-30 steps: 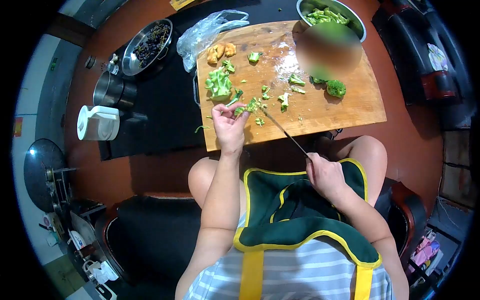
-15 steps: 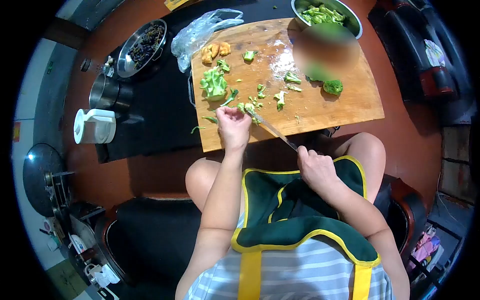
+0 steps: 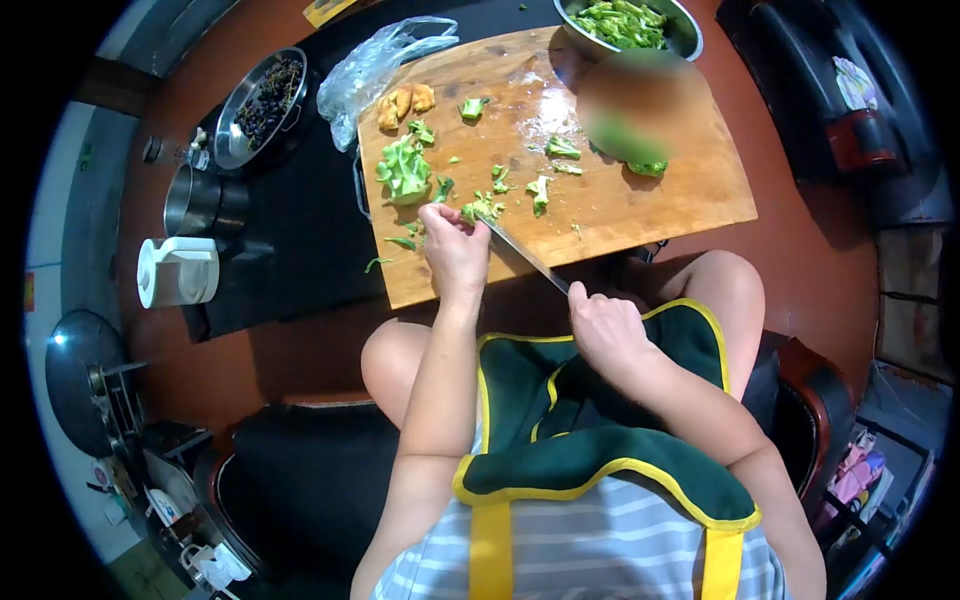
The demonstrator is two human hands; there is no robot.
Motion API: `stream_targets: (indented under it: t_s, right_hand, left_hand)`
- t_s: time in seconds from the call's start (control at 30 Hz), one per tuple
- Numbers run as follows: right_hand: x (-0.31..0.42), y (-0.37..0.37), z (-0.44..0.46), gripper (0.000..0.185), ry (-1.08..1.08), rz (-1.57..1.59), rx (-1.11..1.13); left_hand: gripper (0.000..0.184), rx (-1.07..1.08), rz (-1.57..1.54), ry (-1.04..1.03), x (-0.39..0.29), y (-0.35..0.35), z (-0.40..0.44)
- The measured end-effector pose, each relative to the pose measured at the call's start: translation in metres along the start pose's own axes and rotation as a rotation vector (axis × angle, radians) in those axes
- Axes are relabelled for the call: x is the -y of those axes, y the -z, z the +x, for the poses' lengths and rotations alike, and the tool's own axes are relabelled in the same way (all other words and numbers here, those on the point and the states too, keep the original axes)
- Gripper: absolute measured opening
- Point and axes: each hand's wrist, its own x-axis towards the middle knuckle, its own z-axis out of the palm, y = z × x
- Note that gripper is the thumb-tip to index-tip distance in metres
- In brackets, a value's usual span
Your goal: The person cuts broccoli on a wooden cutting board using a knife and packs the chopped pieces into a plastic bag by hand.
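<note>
We note the left hand (image 3: 456, 250) low over the near edge of the cutting board (image 3: 660, 200), thumb and fingertips drawn together on a small broccoli piece (image 3: 483, 208). The right hand (image 3: 610, 330) is curled in a full grip round the handle end of a knife (image 3: 532, 258), its blade slanting up-left to that piece. Whether the edge has bitten in, we cannot tell at this scale.

Done, by our reading: a good share. The metal bowl (image 3: 688, 28) at the far edge holds a heap of cut green pieces (image 3: 625, 22), and smaller trimmings (image 3: 540, 195) lie scattered mid-board.

Left over: the piece in the fingers looks only partly worked. A large pale-green stalk chunk (image 3: 404, 170) sits whole at board left, near some yellow-brown chunks (image 3: 405, 103). A smaller green chunk (image 3: 473, 108) lies apart, farther up. On the right, a dark-green floret (image 3: 647, 168) shows beneath a blurred patch; more broccoli may lie under it, but we can't count it fairly.
</note>
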Motion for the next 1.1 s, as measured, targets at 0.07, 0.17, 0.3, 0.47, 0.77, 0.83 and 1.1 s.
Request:
stream_targets:
  t_s: [0.07, 0.17, 0.3, 0.47, 0.77, 0.83, 1.1]
  right_hand:
    - [0.0, 0.007, 0.004, 0.011, -0.013, 0.021, 0.037]
    - [-0.004, 0.018, 0.016, 0.013, -0.032, 0.102, 0.053]
    - [-0.023, 0.03, 0.031, 0.028, -0.069, 0.402, 0.185]
    - [-0.02, 0.021, 0.009, 0.024, -0.091, 0.424, 0.006]
    - [-0.005, -0.007, 0.013, 0.016, -0.065, 0.199, -0.124]
    - [0.001, -0.008, 0.018, 0.016, -0.048, 0.243, -0.143]
    - [0.008, 0.006, 0.01, 0.016, 0.048, 0.258, -0.198]
  left_hand:
    - [0.041, 0.002, 0.018, 0.001, 0.001, 0.001, 0.0]
    - [0.038, -0.002, -0.066, -0.022, 0.005, 0.002, -0.001]
    - [0.04, 0.029, -0.567, -0.073, 0.036, 0.006, 0.001]
    - [0.045, 0.094, -0.909, -0.097, 0.033, 0.025, 0.0]
    - [0.044, 0.093, -0.983, -0.167, 0.021, 0.026, 0.0]
    - [0.044, 0.043, -0.897, -0.125, 0.027, 0.024, 0.005]
    - [0.048, -0.109, -0.789, 0.04, 0.042, 0.008, 0.017]
